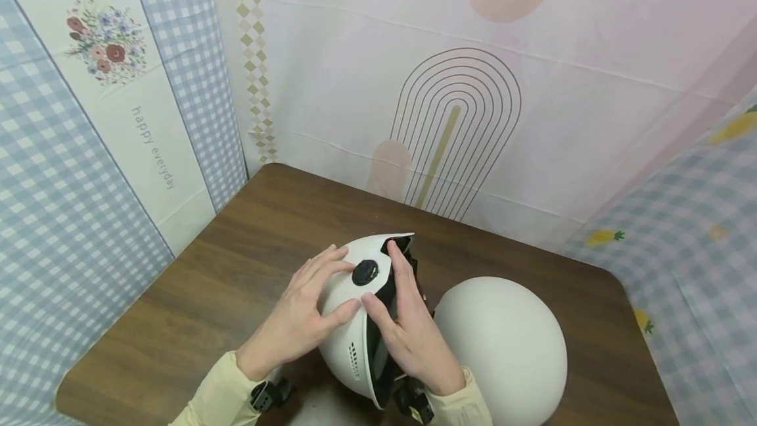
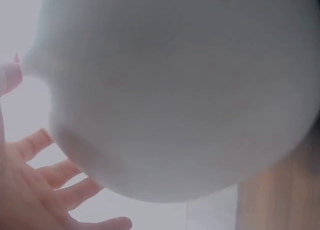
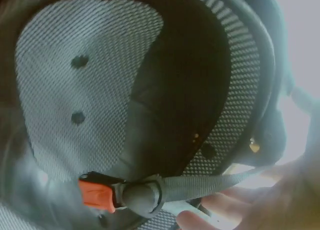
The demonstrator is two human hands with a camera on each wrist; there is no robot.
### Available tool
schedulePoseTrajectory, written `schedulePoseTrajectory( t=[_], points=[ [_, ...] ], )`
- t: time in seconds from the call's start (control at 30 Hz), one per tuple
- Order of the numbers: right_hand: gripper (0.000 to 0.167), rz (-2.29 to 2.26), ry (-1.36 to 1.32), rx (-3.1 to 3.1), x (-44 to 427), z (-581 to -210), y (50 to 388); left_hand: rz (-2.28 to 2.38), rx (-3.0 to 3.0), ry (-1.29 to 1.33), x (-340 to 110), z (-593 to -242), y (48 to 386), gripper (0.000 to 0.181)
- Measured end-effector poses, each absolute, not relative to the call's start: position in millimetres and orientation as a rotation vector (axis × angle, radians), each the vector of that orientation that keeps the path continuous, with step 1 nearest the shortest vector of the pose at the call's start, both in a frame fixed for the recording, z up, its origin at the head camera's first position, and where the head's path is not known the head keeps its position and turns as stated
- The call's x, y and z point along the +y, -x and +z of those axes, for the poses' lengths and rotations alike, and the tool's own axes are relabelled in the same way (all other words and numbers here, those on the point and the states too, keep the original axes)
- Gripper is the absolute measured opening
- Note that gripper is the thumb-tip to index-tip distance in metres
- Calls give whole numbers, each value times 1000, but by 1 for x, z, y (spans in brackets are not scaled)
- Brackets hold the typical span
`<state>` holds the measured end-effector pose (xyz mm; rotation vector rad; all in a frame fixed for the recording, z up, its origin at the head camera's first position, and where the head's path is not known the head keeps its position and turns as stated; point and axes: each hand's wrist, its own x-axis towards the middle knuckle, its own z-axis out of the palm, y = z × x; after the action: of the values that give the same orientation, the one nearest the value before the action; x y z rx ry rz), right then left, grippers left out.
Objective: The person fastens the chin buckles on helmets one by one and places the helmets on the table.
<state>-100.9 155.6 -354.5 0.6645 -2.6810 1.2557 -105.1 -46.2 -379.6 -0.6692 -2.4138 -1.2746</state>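
A white helmet (image 1: 345,360) with a black round knob (image 1: 365,273) and a dark visor or lining edge is tipped on its side above the table. My left hand (image 1: 304,304) lies spread over the shell, its fingertips beside the knob. At the helmet's open edge my right hand (image 1: 408,327) grips the rim, thumb on the shell side and a finger along the dark part. The right wrist view shows the padded mesh lining (image 3: 75,89), a grey chin strap (image 3: 210,185) and an orange-red buckle (image 3: 97,195), with right-hand fingertips partly behind the strap.
A large smooth white dome (image 1: 503,350) stands on the brown wooden table (image 1: 236,268), right of my right hand. Another pale rounded thing (image 1: 328,413) shows at the bottom edge, partly cut off. Patterned cloths (image 1: 331,71) hang behind and beside the table.
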Motion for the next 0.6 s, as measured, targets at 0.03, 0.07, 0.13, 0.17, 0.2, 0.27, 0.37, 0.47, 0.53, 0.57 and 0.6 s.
schedulePoseTrajectory(
  t=[0.03, 0.07, 0.13, 0.17, 0.2, 0.27, 0.37, 0.47, 0.53, 0.57, 0.6],
  points=[
    [76, 1243, -659, -2693, 156, -355, 101, -1285, -2423, 662, -46, -380, 105, 44],
    [76, 1231, -654, -2704, 156, -356, 102, -1297, -2432, 654, -45, -381, 105, 44],
    [74, 1214, -647, -2727, 157, -357, 102, -1323, -2445, 632, -44, -382, 104, 44],
    [74, 1212, -648, -2735, 157, -358, 102, -1339, -2450, 618, -44, -383, 104, 44],
    [73, 1210, -644, -2746, 158, -359, 102, -1350, -2455, 605, -44, -384, 104, 44],
    [73, 1213, -644, -2759, 159, -359, 102, -1369, -2462, 584, -43, -385, 104, 45],
    [73, 1214, -649, -2774, 160, -361, 103, -1382, -2470, 568, -42, -387, 105, 47],
    [73, 1208, -651, -2780, 161, -361, 104, -1385, -2464, 572, -41, -388, 107, 47],
    [73, 1200, -654, -2780, 162, -362, 105, -1381, -2454, 575, -40, -389, 107, 47],
    [73, 1198, -657, -2778, 163, -362, 106, -1382, -2449, 571, -39, -390, 108, 48],
    [73, 1194, -660, -2778, 164, -362, 106, -1384, -2444, 568, -39, -390, 108, 48]
  ],
)
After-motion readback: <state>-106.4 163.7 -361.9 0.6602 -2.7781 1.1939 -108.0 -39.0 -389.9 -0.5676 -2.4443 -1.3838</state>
